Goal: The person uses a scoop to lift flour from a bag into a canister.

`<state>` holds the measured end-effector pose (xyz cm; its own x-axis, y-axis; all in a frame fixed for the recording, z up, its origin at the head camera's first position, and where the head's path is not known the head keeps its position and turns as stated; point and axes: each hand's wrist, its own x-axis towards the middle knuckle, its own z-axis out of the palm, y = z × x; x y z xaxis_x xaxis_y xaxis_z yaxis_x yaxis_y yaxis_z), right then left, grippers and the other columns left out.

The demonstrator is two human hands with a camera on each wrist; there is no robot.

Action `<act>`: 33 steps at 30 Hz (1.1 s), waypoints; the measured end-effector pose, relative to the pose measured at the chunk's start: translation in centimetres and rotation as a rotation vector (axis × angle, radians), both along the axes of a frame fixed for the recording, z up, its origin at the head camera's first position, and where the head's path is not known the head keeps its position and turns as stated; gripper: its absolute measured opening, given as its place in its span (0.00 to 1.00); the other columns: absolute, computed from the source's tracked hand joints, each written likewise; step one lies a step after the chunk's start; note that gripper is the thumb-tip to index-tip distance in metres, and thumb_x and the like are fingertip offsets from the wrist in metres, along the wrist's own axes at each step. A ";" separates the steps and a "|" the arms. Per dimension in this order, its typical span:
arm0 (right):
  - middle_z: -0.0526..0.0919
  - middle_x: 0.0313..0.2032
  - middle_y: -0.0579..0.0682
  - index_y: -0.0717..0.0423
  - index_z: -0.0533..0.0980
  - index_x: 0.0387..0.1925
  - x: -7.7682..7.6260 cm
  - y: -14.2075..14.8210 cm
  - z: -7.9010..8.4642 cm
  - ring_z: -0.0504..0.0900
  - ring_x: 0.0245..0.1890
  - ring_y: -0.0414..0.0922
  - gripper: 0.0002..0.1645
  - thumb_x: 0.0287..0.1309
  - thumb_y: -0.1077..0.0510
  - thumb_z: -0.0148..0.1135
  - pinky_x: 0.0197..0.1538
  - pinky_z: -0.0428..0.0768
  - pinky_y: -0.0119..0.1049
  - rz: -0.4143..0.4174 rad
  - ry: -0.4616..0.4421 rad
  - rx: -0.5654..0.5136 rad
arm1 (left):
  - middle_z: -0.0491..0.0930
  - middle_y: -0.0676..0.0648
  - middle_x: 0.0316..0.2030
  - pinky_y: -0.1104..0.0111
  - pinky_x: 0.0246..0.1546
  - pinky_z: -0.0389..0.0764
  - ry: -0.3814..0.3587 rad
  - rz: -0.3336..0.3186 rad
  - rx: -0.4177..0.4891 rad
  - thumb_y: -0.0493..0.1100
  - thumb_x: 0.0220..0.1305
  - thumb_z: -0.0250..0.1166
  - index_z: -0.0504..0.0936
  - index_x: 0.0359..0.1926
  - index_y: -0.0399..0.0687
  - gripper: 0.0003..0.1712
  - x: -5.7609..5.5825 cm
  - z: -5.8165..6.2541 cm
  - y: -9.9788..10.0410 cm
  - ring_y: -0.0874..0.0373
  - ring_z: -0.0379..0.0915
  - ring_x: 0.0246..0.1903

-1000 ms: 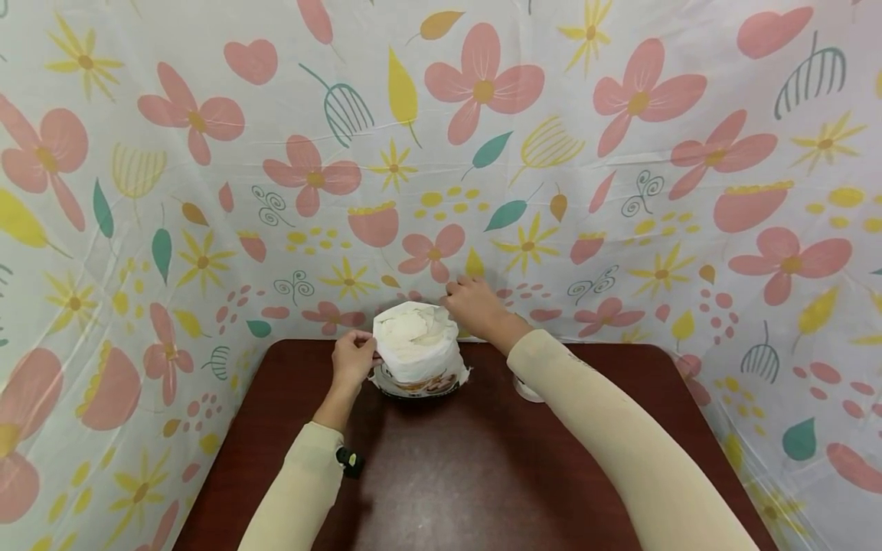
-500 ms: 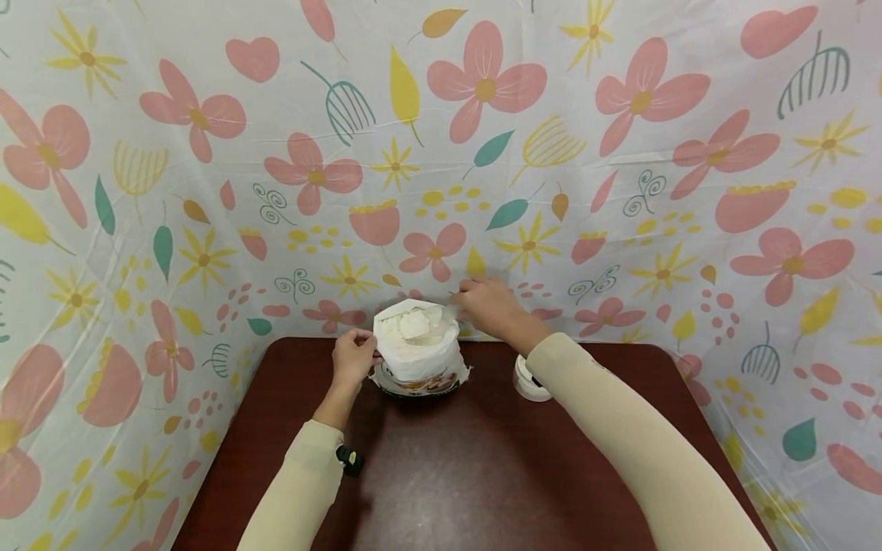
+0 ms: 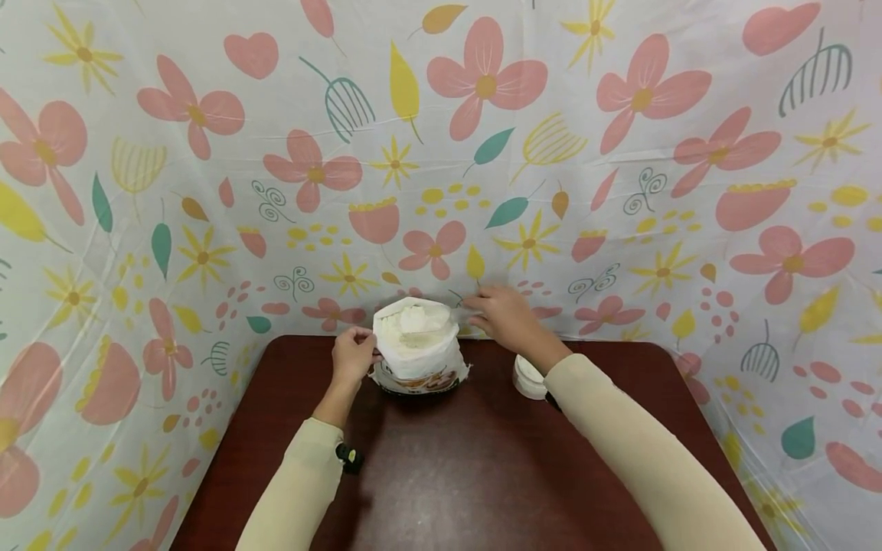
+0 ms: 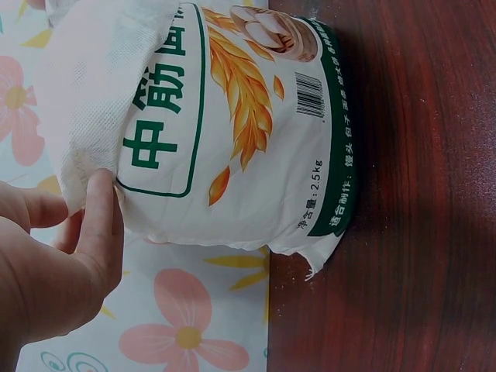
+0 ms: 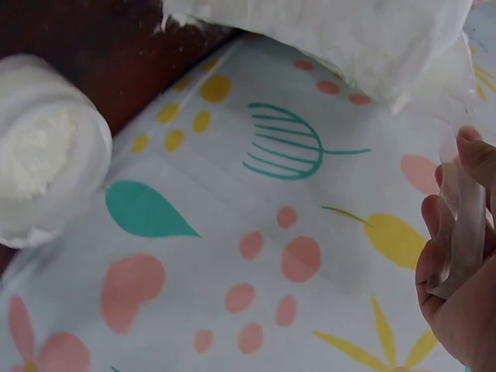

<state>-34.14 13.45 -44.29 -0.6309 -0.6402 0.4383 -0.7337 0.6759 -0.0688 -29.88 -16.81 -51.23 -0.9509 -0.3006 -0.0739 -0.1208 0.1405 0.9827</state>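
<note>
A white cloth flour bag (image 3: pixel 416 360) stands upright on the table, its top folded outward and powdery flour (image 3: pixel 400 334) inside; the left wrist view shows its wheat-ear print and "2.5kg". My left hand (image 3: pixel 354 356) pinches the folded rim between thumb and fingers, at the bag's left side. At the right of the bag's mouth, my right hand (image 3: pixel 506 315) grips the handle of a translucent scoop (image 5: pixel 463 221). In the head view, the scoop's flour-laden end is over the flour within the opening. A small white tub (image 5: pixel 91 128) holding some flour sits to the right.
The dark red-brown table (image 3: pixel 441 474) ends just behind the bag, against a hanging flower-print curtain (image 3: pixel 441 153). My right forearm (image 3: pixel 620 428) passes close beside the tub. A little flour dust lies on the table near the bag's base.
My right hand has moved right and slightly down, and the scoop's end has come up out of the flour with a heap on it. The left hand keeps its hold on the rim.
</note>
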 end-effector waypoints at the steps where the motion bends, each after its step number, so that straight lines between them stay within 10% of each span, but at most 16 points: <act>1: 0.87 0.42 0.52 0.53 0.87 0.50 0.1 0.1 -0.3 0.83 0.40 0.51 0.18 0.60 0.54 0.76 0.44 0.85 0.47 -0.008 -0.004 -0.013 | 0.81 0.41 0.33 0.50 0.44 0.92 0.001 0.002 -0.002 0.35 0.72 0.59 0.81 0.48 0.30 0.11 0.0 0.0 0.0 0.62 0.82 0.24; 33: 0.87 0.44 0.48 0.51 0.87 0.51 2.7 0.6 -7.3 0.82 0.45 0.50 0.21 0.54 0.56 0.79 0.45 0.85 0.47 -0.127 0.047 -0.464 | 0.80 0.39 0.36 0.49 0.45 0.92 -0.023 0.003 -0.015 0.36 0.72 0.60 0.82 0.49 0.32 0.11 -0.1 -0.1 0.0 0.60 0.82 0.24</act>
